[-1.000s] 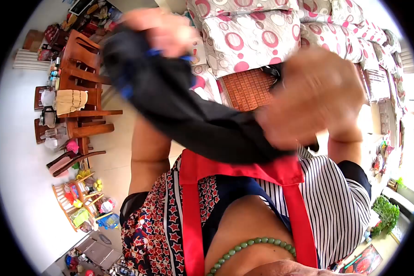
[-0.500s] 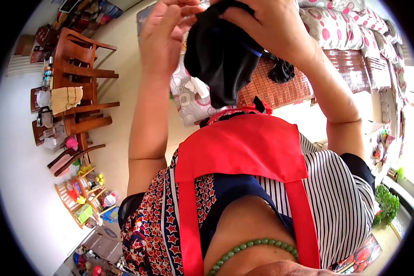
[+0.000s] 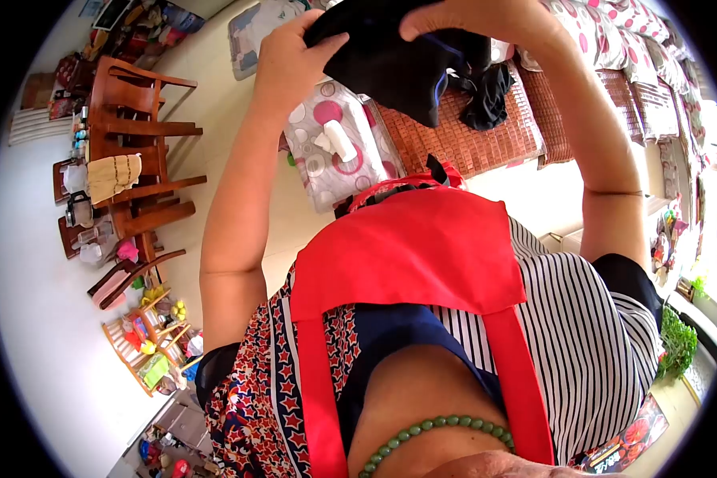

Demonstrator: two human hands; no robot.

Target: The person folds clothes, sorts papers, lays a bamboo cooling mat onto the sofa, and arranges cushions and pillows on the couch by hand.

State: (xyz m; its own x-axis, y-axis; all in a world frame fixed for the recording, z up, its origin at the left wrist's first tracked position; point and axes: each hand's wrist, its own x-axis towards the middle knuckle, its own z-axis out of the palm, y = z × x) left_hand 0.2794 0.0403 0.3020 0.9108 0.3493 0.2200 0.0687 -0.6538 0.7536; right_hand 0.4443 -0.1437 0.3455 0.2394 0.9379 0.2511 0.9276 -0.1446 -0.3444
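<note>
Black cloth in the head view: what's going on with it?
A person's left hand and right hand hold the black cloth up between them, raised in front of the body. The left has it at one side; the right thumb lies over it from the other, with most of that grip out of sight. The blue trim shows near its right edge. Beyond it, a bunched dark item lies on a brown woven mat.

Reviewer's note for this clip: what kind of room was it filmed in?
Probably a home's living room: circle-patterned cushions line woven seat mats, wooden chairs stand opposite, and a leafy green plant sits by the window side.
</note>
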